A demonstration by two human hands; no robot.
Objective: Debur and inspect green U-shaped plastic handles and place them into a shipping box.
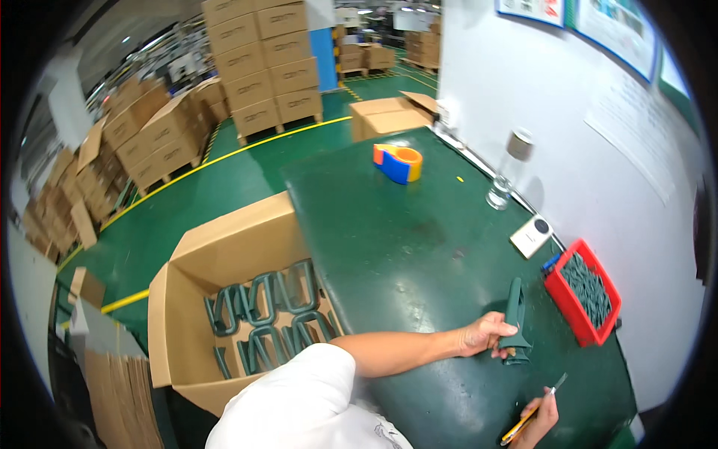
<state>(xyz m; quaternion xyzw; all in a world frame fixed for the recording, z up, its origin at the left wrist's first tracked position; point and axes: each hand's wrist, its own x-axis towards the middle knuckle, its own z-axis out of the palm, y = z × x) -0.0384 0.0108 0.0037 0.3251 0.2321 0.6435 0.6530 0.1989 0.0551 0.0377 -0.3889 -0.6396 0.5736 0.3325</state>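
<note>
My left hand (485, 334) is closed around a dark green plastic piece (514, 305), raised over the right part of the green tabletop (419, 262). The piece has a long narrow upper part and a wider lower end; my fingers cover some of it. Lower in the view, my right hand (544, 420) grips a utility knife (517, 429) with a yellow handle, its blade pointing up and right. A gap separates the blade from the green piece. Several dark green looped plastic parts (263, 292) stand in rows inside the open carton (217, 241) on my left.
A red bin (562, 305) of small green pieces sits at the table's right side. Beyond it are a white device (531, 236), a clear bottle (499, 193) and an orange-and-blue tape dispenser (400, 163). Stacked cartons (265, 67) stand behind, and a white wall (553, 97) borders the table.
</note>
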